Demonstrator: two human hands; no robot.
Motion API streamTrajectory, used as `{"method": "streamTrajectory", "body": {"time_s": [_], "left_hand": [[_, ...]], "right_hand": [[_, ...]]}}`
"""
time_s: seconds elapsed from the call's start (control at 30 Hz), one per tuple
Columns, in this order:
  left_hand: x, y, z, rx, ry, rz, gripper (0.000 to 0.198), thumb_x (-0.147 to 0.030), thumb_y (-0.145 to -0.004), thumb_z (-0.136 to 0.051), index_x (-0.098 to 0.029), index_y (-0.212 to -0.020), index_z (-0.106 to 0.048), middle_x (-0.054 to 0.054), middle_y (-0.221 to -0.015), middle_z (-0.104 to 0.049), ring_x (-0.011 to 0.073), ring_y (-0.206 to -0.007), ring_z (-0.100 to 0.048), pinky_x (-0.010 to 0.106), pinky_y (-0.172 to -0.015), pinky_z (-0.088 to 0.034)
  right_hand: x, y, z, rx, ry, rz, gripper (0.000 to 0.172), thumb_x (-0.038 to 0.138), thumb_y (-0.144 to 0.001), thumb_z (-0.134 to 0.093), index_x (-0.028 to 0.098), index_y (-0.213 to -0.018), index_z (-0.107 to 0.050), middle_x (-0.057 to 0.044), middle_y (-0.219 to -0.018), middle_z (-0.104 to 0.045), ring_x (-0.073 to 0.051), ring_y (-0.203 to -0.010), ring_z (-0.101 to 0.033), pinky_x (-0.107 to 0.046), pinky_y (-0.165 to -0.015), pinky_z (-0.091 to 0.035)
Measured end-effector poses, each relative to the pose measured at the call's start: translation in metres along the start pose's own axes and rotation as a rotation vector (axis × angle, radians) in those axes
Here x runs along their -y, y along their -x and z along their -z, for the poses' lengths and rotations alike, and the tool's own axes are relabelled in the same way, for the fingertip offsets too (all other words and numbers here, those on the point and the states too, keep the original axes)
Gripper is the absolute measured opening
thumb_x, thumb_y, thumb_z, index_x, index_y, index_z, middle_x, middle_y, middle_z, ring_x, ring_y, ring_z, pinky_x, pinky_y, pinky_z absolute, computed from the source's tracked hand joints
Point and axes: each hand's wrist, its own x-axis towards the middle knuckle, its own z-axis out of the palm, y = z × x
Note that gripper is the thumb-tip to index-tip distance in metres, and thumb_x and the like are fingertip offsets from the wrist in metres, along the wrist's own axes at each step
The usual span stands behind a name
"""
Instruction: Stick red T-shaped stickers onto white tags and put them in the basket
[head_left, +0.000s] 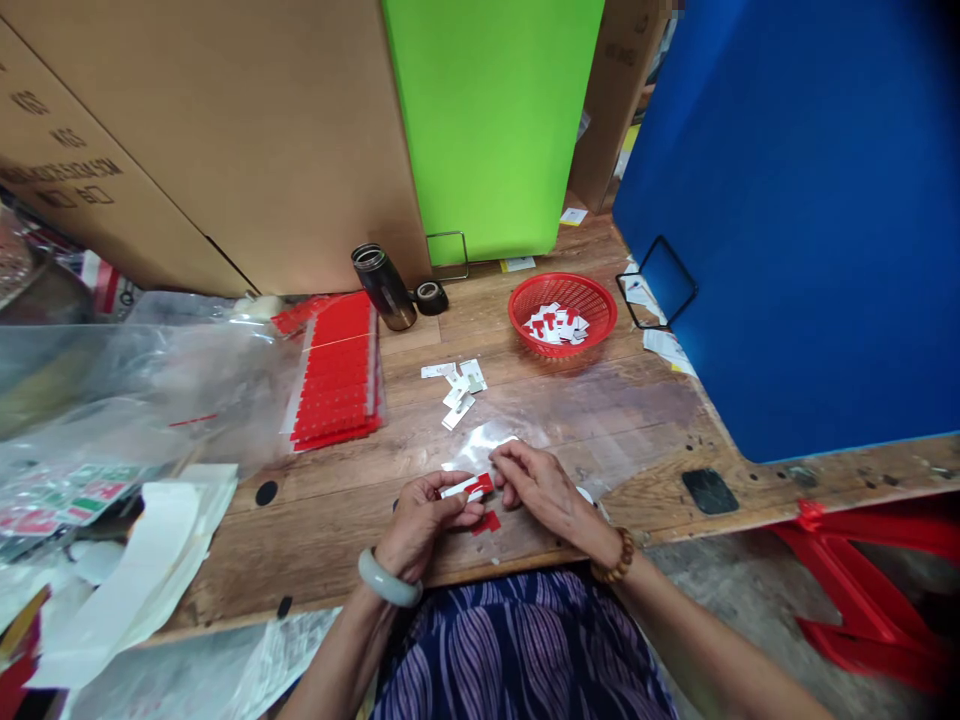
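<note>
In front of the basket (562, 290), the left hand (429, 515) pinches a white card (455, 490) with a red sticker (481, 485) — the right hand (545, 490) curls beside it, whether clamped on anything cannot be told

Blue board (795, 230) cropped at top

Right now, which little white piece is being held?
The white piece with red, in the left hand; others lie in the red basket or on the table.
</note>
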Motion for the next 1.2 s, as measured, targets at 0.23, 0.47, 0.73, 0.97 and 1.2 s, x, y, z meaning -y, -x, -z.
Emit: {"method": "streamTrajectory", "body": {"time_s": [0.23, 0.47, 0.73, 0.97, 1.2], "left_hand": [[0.002, 0.000, 0.001, 0.044, -0.039, -0.014, 0.030, -0.013, -0.066, -0.074, -0.008, -0.092, -0.061, 0.010, -0.067, -0.072, 0.0124, -0.057, -0.067, 0.018, -0.059, -0.054], [0.009, -0.008, 0.006, 0.017, -0.084, -0.123, 0.032, -0.030, -0.062, -0.077, -0.010, -0.080, -0.061, 0.005, -0.059, -0.069, 0.0094, -0.046, -0.061, 0.016, -0.049, -0.050], [0.012, -0.007, 0.002, 0.097, -0.060, -0.099, 0.046, -0.030, -0.057, -0.080, -0.010, -0.092, -0.057, 0.005, -0.064, -0.069, 0.0123, -0.052, -0.063, 0.022, -0.054, -0.051], [0.016, -0.016, 0.002, 0.038, 0.071, -0.187, 0.051, -0.029, -0.058, -0.080, -0.013, -0.099, -0.054, 0.007, -0.086, -0.069, 0.0130, -0.073, -0.066, 0.024, -0.070, -0.050], [0.015, -0.019, 0.004, 0.015, 0.111, -0.170, 0.051, -0.027, -0.052, -0.083, -0.012, -0.093, -0.057, 0.008, -0.088, -0.067, 0.0134, -0.075, -0.065, 0.024, -0.072, -0.048]], "right_hand": [[0.001, 0.002, -0.009, 0.122, -0.129, -0.027, 0.014, 0.027, -0.085, -0.047, 0.016, -0.082, -0.056, 0.005, -0.055, -0.055, -0.009, -0.047, -0.055, -0.019, -0.047, -0.041], [-0.001, 0.001, -0.013, 0.159, -0.230, -0.070, 0.015, 0.030, -0.084, -0.050, 0.017, -0.082, -0.056, 0.005, -0.052, -0.055, -0.009, -0.044, -0.053, -0.019, -0.047, -0.042], [0.003, -0.006, 0.000, 0.337, -0.358, -0.212, 0.019, 0.029, -0.070, -0.064, 0.015, -0.076, -0.053, 0.005, -0.051, -0.059, -0.007, -0.038, -0.052, -0.017, -0.040, -0.040], [0.030, -0.041, 0.057, -0.069, -0.495, -0.044, 0.027, 0.034, -0.065, -0.074, 0.017, -0.075, -0.054, 0.003, -0.059, -0.063, -0.008, -0.044, -0.056, -0.018, -0.045, -0.046], [0.032, -0.073, 0.058, -0.253, -0.279, 0.164, 0.020, 0.035, -0.081, -0.055, 0.020, -0.093, -0.054, -0.003, -0.082, -0.065, -0.012, -0.063, -0.062, -0.027, -0.061, -0.052]]}}
